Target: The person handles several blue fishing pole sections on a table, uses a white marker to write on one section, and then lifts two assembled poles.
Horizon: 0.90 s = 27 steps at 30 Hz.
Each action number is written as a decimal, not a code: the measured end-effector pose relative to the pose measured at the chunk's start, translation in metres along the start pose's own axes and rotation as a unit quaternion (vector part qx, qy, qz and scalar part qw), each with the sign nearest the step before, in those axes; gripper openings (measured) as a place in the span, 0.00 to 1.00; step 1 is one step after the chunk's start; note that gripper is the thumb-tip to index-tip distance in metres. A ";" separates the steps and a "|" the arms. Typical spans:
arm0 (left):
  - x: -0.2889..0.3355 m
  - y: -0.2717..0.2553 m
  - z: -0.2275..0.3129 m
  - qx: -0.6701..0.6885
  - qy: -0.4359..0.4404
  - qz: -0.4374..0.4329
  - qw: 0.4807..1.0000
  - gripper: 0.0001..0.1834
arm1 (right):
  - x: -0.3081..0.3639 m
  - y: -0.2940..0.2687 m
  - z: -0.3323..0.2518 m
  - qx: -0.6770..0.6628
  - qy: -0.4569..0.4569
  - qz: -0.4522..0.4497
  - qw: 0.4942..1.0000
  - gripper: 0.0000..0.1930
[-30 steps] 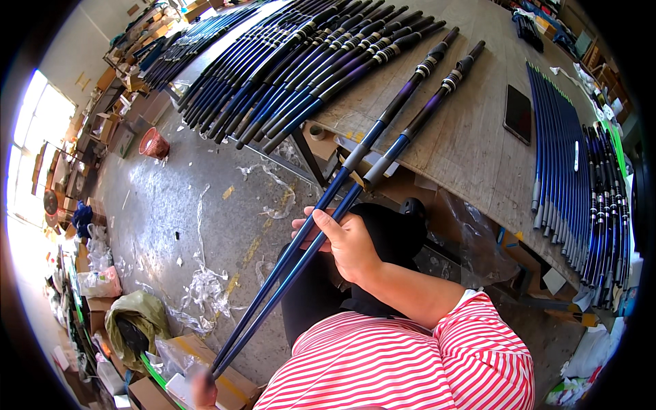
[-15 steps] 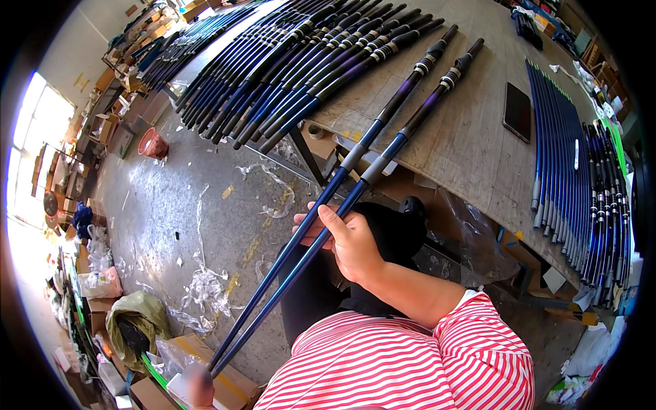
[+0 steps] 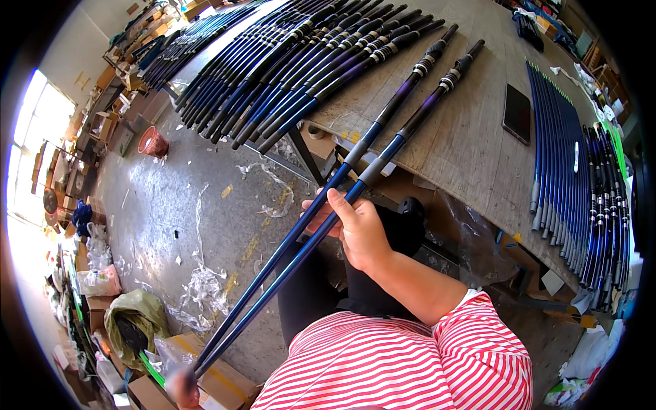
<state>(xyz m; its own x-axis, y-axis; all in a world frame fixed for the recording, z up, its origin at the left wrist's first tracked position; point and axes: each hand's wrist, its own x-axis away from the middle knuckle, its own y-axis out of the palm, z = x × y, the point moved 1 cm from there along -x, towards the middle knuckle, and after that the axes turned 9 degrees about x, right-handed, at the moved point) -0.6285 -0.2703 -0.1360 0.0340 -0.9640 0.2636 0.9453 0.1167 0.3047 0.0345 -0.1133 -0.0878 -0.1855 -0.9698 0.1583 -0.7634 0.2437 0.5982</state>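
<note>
Two dark blue fishing rods, the left one (image 3: 390, 109) and the right one (image 3: 415, 122), lie side by side on a slant. Their black handle ends with pale rings rest on the table; the thinner ends reach down to the lower left. My right hand (image 3: 362, 232) is closed around both near their middle, thumb on top and fingers underneath. Low at the left, my left hand (image 3: 184, 386) is at the thin ends and looks closed on them, though it is blurred and partly cut off by the picture's edge.
Many more rods (image 3: 273, 75) cover the far left of the wooden table (image 3: 471, 143). A phone (image 3: 516, 113) and rows of blue rod sections (image 3: 557, 164) lie at the right. A red bin (image 3: 153, 142), plastic scraps (image 3: 205, 290) and a cardboard box (image 3: 222, 372) are on the floor.
My left hand has moved a little left, and the thin rod ends have swung left with it. My right hand sits slightly higher along the rods.
</note>
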 end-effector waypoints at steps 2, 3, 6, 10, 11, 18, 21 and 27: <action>0.019 -0.028 0.001 -0.314 0.178 -0.114 0.926 0.18 | -0.001 -0.002 -0.001 0.012 0.026 -0.004 1.000 0.18; 0.025 -0.032 0.004 -0.233 0.140 -0.106 0.957 0.21 | -0.001 -0.004 -0.002 0.033 0.040 0.001 0.999 0.22; 0.011 0.005 0.018 -0.564 0.307 -0.122 0.757 0.20 | 0.002 -0.022 -0.020 0.133 0.094 -0.051 0.985 0.26; 0.027 -0.006 -0.004 -0.345 0.230 -0.106 0.904 0.22 | 0.019 -0.027 -0.061 0.474 0.092 -0.192 0.854 0.23; 0.021 0.009 -0.007 -0.393 0.262 -0.113 0.874 0.22 | 0.021 -0.029 -0.074 0.497 -0.001 -0.118 0.860 0.21; 0.007 0.037 -0.009 -0.503 0.242 -0.038 0.829 0.24 | -0.074 -0.059 -0.126 0.821 -0.365 0.024 0.438 0.22; 0.002 0.090 0.002 -0.499 0.210 -0.001 0.841 0.20 | -0.090 -0.065 -0.121 0.874 -0.261 -0.017 0.409 0.24; -0.009 0.193 0.000 -0.235 0.020 -0.022 0.971 0.13 | -0.090 -0.066 -0.119 0.884 -0.232 -0.022 0.405 0.22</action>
<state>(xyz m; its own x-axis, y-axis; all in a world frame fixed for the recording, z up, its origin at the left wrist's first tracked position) -0.4465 -0.2396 -0.0800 -0.0054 -0.9752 0.2214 0.9894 -0.0373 -0.1402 0.1758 -0.0407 -0.0479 0.0690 -0.9702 -0.2324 0.0548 0.2363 -0.9701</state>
